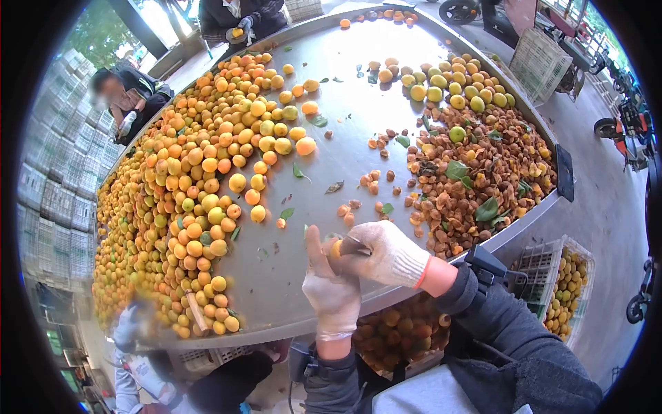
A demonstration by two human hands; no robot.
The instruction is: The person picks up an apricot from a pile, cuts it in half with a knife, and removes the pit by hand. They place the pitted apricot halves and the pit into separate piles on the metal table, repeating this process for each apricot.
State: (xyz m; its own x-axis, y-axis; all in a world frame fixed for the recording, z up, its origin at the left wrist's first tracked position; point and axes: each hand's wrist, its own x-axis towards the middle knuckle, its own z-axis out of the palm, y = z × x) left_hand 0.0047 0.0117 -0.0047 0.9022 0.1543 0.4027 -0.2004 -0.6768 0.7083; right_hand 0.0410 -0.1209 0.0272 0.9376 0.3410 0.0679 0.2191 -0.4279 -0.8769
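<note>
Dark-grey fabric sleeves (507, 328) | your left white-gloved hand (332, 286) pinches a round yellow-orange fruit (336, 249) | right white-gloved hand (393, 252) grips a thin dark tool (356, 246), partly hidden | fruit likely light, soft, bruisable: cradle its sides

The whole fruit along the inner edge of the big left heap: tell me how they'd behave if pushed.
The whole fruit would probably roll easily, being roundish and beside smooth-looking bare metal table. Pushed into the heap, they'd likely stop against neighbours. They seem firm enough for a light touch, since the piled ones look round.
</note>
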